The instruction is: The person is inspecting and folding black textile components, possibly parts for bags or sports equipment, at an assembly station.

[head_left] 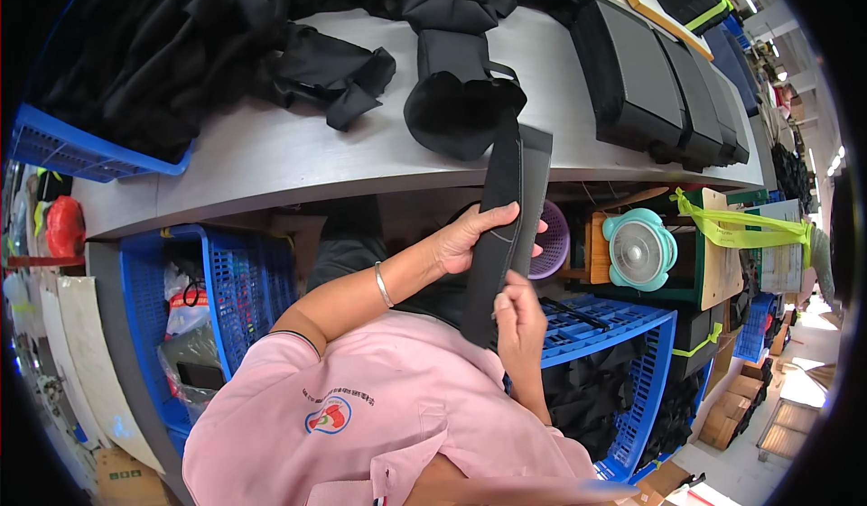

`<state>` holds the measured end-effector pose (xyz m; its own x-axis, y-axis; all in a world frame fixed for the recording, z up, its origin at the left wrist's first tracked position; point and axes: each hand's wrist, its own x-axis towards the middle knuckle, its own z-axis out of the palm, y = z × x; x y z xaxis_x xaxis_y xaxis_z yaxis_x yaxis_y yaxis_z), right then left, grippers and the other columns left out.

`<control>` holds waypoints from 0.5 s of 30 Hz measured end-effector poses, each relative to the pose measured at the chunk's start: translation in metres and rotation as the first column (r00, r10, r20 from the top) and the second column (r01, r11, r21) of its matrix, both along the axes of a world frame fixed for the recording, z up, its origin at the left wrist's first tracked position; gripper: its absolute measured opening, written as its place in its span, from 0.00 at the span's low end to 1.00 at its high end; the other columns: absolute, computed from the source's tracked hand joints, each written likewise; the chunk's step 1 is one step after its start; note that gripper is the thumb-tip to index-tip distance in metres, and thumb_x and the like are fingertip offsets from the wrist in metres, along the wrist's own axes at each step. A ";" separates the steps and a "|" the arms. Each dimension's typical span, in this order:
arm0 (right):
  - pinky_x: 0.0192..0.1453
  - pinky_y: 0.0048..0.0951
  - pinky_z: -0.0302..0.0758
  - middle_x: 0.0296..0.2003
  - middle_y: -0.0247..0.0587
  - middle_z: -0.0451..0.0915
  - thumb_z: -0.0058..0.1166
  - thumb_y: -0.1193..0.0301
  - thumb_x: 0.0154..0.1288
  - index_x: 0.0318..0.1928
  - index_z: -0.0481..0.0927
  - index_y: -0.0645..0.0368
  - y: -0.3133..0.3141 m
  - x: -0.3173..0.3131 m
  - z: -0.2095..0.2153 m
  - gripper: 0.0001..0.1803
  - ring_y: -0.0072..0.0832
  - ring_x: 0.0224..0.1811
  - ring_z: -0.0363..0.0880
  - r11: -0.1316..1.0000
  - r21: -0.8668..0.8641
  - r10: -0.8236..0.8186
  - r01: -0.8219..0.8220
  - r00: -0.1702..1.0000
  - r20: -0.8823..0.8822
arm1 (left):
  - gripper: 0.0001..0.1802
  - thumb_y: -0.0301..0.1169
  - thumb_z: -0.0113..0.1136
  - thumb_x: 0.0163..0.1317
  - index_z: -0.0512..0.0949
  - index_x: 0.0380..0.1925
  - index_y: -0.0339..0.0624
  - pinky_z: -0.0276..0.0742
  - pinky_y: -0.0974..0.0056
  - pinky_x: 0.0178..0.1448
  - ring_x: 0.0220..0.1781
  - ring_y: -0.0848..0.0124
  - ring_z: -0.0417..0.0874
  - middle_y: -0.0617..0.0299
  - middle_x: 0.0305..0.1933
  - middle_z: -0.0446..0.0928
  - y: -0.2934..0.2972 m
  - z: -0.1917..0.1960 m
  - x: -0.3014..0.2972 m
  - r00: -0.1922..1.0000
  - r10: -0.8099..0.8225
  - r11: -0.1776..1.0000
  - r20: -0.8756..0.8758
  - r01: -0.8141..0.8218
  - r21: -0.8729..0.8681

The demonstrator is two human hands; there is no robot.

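Matt black cloth strap (502,235), smooth grey tabletop (298,158), blue plastic lattice crate (226,280).

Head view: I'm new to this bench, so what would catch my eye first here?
A long black strap runs down the middle, held by the left hand high up and pinched by the right hand lower down. Behind it, black fabric is heaped on the grey table. A blue crate sits at lower right, and a teal fan under the table.
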<state>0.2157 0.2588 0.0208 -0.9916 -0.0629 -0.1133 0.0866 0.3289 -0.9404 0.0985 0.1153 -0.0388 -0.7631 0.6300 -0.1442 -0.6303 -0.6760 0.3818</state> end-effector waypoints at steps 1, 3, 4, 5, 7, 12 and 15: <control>0.50 0.32 0.75 0.56 0.53 0.78 0.53 0.77 0.71 0.38 0.75 0.65 -0.001 -0.004 0.000 0.03 0.33 0.44 0.79 0.993 0.114 -0.021 0.043 0.981 -0.193 | 0.27 0.46 0.68 0.67 0.76 0.56 0.37 0.87 0.52 0.56 0.53 0.57 0.87 0.46 0.56 0.81 -0.003 0.007 -0.001 0.999 0.043 0.998 0.015 -0.043 -0.048; 0.60 0.35 0.71 0.57 0.52 0.76 0.58 0.74 0.69 0.44 0.79 0.62 -0.005 -0.011 0.000 0.06 0.38 0.55 0.76 0.949 0.254 -0.067 0.186 0.907 -0.415 | 0.22 0.42 0.69 0.66 0.78 0.50 0.37 0.88 0.53 0.54 0.47 0.58 0.89 0.48 0.46 0.85 -0.010 0.019 -0.001 0.989 0.143 0.985 0.029 -0.139 -0.101; 0.61 0.35 0.70 0.58 0.53 0.75 0.58 0.73 0.69 0.48 0.79 0.62 -0.009 -0.014 -0.002 0.09 0.39 0.57 0.75 0.958 0.216 -0.091 0.190 0.913 -0.397 | 0.22 0.42 0.69 0.66 0.78 0.50 0.37 0.88 0.54 0.53 0.46 0.59 0.89 0.48 0.46 0.85 -0.014 0.023 0.000 0.985 0.174 0.974 0.015 -0.170 -0.152; 0.63 0.36 0.69 0.59 0.53 0.74 0.59 0.72 0.70 0.51 0.78 0.63 -0.013 -0.018 -0.005 0.13 0.40 0.60 0.75 0.965 0.166 -0.124 0.202 0.913 -0.390 | 0.22 0.42 0.69 0.66 0.78 0.50 0.37 0.89 0.55 0.52 0.45 0.60 0.89 0.48 0.46 0.85 -0.018 0.026 0.001 0.980 0.201 0.963 -0.012 -0.199 -0.184; 0.64 0.35 0.71 0.59 0.53 0.76 0.61 0.68 0.71 0.65 0.73 0.65 -0.020 -0.025 -0.010 0.26 0.39 0.61 0.76 0.986 0.109 -0.089 0.124 0.955 -0.284 | 0.23 0.42 0.69 0.66 0.78 0.52 0.36 0.87 0.58 0.52 0.45 0.62 0.88 0.49 0.47 0.84 -0.025 0.029 0.007 0.970 0.222 0.936 -0.097 -0.240 -0.257; 0.59 0.30 0.76 0.52 0.50 0.84 0.60 0.69 0.72 0.66 0.72 0.69 -0.026 -0.044 -0.023 0.27 0.29 0.53 0.83 0.999 -0.033 -0.030 0.026 0.991 -0.130 | 0.25 0.41 0.65 0.68 0.78 0.57 0.33 0.75 0.58 0.63 0.59 0.60 0.79 0.46 0.61 0.76 -0.041 0.023 0.025 0.749 0.347 0.524 -0.565 -0.654 -0.546; 0.61 0.30 0.75 0.55 0.53 0.84 0.57 0.69 0.73 0.66 0.74 0.67 -0.022 -0.055 -0.021 0.25 0.32 0.56 0.83 0.999 0.041 0.026 -0.020 0.990 -0.137 | 0.23 0.38 0.62 0.68 0.78 0.61 0.42 0.67 0.55 0.69 0.71 0.53 0.65 0.47 0.73 0.64 -0.061 0.015 0.011 0.422 0.209 -0.205 -0.882 -0.863 -0.461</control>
<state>0.1606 0.2365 0.0000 -0.9962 -0.0840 0.0209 -0.0504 0.3664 -0.9291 0.1095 0.0542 -0.0235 -0.8255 -0.4269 0.3693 0.2118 0.3722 0.9037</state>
